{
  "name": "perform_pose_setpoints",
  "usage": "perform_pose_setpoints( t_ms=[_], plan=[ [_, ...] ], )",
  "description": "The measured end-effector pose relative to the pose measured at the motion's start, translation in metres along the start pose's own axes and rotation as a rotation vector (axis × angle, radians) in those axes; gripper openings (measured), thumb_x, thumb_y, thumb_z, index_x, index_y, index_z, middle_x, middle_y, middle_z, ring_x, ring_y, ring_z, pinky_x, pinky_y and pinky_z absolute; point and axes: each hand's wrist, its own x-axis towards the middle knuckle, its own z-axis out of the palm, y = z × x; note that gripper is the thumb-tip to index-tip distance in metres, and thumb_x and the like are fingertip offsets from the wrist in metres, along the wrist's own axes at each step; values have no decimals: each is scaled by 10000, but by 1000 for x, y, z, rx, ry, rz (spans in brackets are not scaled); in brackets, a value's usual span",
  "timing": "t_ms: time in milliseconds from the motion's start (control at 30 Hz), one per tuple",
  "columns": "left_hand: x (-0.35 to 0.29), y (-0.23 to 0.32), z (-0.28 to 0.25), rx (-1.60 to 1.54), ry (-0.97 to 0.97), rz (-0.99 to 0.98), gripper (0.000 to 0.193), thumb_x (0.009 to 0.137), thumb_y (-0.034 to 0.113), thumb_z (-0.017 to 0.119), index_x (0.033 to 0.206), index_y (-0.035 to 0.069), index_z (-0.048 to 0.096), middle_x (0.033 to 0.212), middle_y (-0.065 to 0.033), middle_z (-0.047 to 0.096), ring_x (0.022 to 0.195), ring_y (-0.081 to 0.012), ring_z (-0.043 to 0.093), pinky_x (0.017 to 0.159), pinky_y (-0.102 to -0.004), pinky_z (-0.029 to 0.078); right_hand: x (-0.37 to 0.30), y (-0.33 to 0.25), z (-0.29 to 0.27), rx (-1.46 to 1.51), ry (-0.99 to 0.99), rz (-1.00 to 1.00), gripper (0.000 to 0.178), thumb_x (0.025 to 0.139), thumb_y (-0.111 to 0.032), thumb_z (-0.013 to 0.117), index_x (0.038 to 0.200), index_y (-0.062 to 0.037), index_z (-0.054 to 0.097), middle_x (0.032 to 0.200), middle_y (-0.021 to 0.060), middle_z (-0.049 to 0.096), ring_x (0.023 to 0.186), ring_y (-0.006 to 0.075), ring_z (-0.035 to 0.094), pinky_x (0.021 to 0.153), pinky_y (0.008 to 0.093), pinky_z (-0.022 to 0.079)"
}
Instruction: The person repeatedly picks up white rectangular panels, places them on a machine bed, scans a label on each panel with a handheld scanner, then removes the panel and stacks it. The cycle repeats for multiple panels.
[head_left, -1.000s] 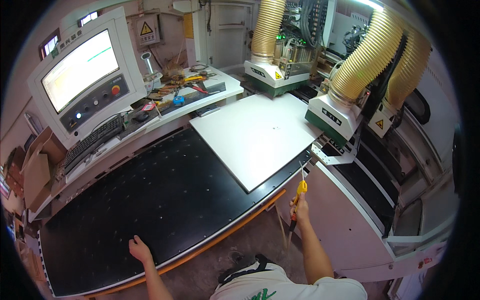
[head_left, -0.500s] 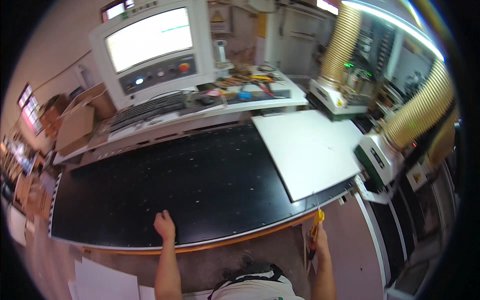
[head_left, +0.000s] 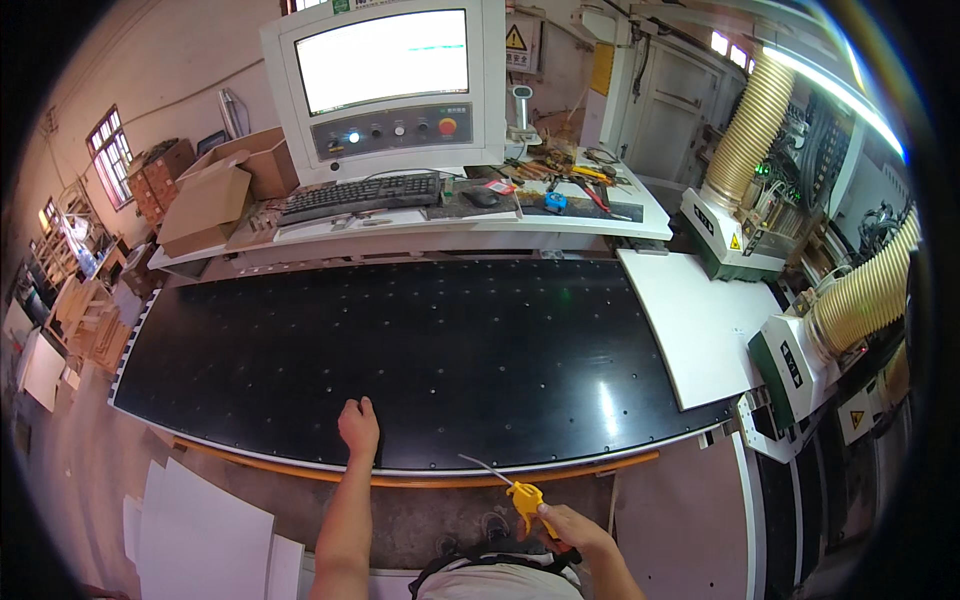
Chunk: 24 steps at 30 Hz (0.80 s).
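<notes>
My right hand (head_left: 562, 525) is wrapped round a yellow air blow gun (head_left: 526, 497). Its thin, bent metal nozzle (head_left: 482, 464) points left over the front edge of the black machine bed (head_left: 420, 350). My left hand (head_left: 359, 428) is a loose fist above or on the bed near that edge; I cannot tell whether it touches, and nothing shows in it. Small holes or studs dot the bed's dark surface. On the bed's right end lies a white board (head_left: 697, 325).
Behind the bed, a shelf holds a keyboard (head_left: 362, 196), assorted tools (head_left: 575, 178) and a control panel with screen (head_left: 385, 65). At the right stand machine heads (head_left: 790, 365) with ribbed hoses (head_left: 750, 120). Cardboard boxes (head_left: 215, 200) sit far left; white panels (head_left: 205, 530) lean low at the left.
My right hand has brought the blow gun leftward, and its nozzle has swung from pointing away to pointing left. The view has shifted; my left hand stays a fist near the front edge.
</notes>
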Motion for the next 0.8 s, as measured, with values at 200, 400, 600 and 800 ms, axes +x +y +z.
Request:
perform_pose_setpoints(
  t_ms=[200,400,600,800],
  plan=[
    [1,1,-2,30,-39,-7,348,950,299,618,781,-5,604,787,-234,659,789,-451,646,695,-536,482,3,-14,3,-24,-158,21,635,1049,-600,339,1152,-53,644,902,21,671,491,56,417,440,218,336],
    [1,-1,0,69,-42,27,339,945,290,615,778,-5,612,792,-234,663,797,-449,650,702,-540,486,8,0,-1,17,-142,54,578,1055,-564,371,1140,-59,637,833,24,632,499,66,436,457,229,361],
    [0,-2,2,107,-70,70,333,937,279,615,771,-10,623,799,-239,670,807,-446,658,714,-538,498,33,43,-24,131,476,146,533,1055,-553,384,982,-80,618,769,10,570,581,106,516,502,286,399],
    [-1,0,0,119,-70,76,330,929,279,621,769,-10,627,799,-237,673,806,-446,661,717,-538,502,32,80,-76,415,1180,-59,513,1032,-607,415,959,-130,591,689,-27,500,553,109,467,506,277,383]
  ],
)
